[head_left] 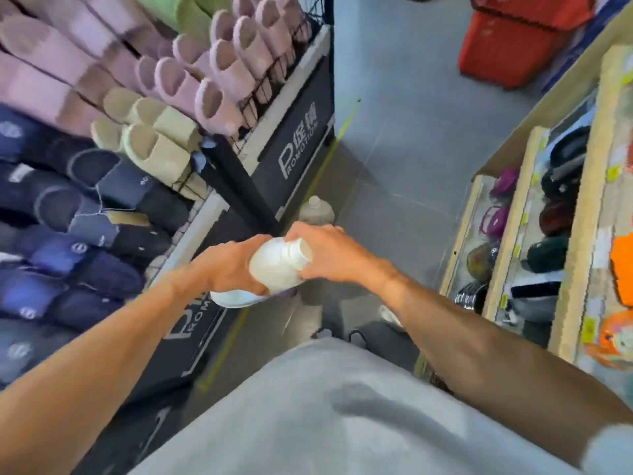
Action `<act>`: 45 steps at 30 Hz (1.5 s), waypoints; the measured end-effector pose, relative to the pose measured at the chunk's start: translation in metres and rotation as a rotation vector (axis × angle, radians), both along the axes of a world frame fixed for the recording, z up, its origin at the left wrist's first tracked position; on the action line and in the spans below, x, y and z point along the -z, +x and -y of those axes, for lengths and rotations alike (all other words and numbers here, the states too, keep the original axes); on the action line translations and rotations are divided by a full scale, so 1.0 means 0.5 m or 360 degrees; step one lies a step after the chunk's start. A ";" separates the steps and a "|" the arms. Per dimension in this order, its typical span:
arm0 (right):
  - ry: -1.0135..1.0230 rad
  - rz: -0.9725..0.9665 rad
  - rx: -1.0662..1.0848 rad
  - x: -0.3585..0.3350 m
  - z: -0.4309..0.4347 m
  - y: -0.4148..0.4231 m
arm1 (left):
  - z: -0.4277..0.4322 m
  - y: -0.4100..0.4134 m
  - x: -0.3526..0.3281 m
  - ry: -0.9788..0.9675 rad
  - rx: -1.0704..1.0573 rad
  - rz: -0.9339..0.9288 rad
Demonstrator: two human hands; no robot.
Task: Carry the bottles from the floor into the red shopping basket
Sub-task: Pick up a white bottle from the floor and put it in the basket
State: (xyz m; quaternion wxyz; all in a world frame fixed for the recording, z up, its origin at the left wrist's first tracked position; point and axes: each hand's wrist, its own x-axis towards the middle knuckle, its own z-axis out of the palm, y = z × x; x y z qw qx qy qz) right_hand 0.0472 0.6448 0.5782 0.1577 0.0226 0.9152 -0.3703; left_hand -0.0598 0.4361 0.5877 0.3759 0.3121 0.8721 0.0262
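Note:
I hold a white bottle (279,265) at waist height with both hands. My left hand (229,265) grips its body from the left, and my right hand (325,252) closes around its neck and cap end. A second white object (236,298) shows just below my left hand; I cannot tell what it is. A greyish bottle (317,210) stands upright on the grey floor, just beyond my hands beside the black display stand. The red shopping basket (513,42) sits on the floor far ahead at the upper right.
A black promotion stand (291,145) full of slippers fills the left side. Wooden shelves (520,214) with goods line the right. A grey floor aisle (404,138) runs between them toward the basket. My feet show below my grey shirt.

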 end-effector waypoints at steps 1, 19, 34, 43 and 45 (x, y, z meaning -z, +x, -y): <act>0.0000 0.0038 -0.0111 -0.008 0.015 -0.008 | 0.030 0.019 -0.005 0.0014 -0.0101 0.0022; 0.0107 -0.0219 -0.1999 -0.122 0.844 0.124 | 0.792 0.652 -0.068 0.0298 -0.1742 -0.0144; -0.0014 -0.0371 -0.3048 -0.169 1.604 0.585 | 1.260 1.279 -0.106 0.0116 -0.2906 -0.0515; -0.0007 -0.0262 -0.3629 -0.112 1.970 0.801 | 1.461 1.487 -0.065 0.0208 -0.3444 -0.0319; -0.0001 -0.0232 -0.3742 -0.107 2.039 0.848 | 1.501 1.527 -0.060 0.0246 -0.3564 -0.0297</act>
